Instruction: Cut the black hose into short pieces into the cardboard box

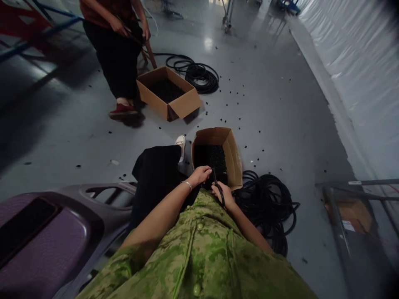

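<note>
Over the near cardboard box (234, 155), my two hands are close together. My right hand (225, 194) is closed around a slim, curved black tool that looks like scissors (220, 190), its loop lying along the hand. Just left of it, my left hand (202, 174), with a bracelet at the wrist, is closed in a pinch near the tool's tip. What its fingers hold is too small and dark to make out. Many small black pieces (218, 157) lie inside the box. Beside the box, to the right, is a tangled coil of black hose (268, 195).
A co-worker (112, 50) is at a second open box (156, 101) of black bits, near another hose coil (202, 79). Black bits are scattered over the floor. A purple-grey plastic chair (71, 232) with a phone-like dark slab (28, 224) stands left; a metal frame (335, 211) stands right.
</note>
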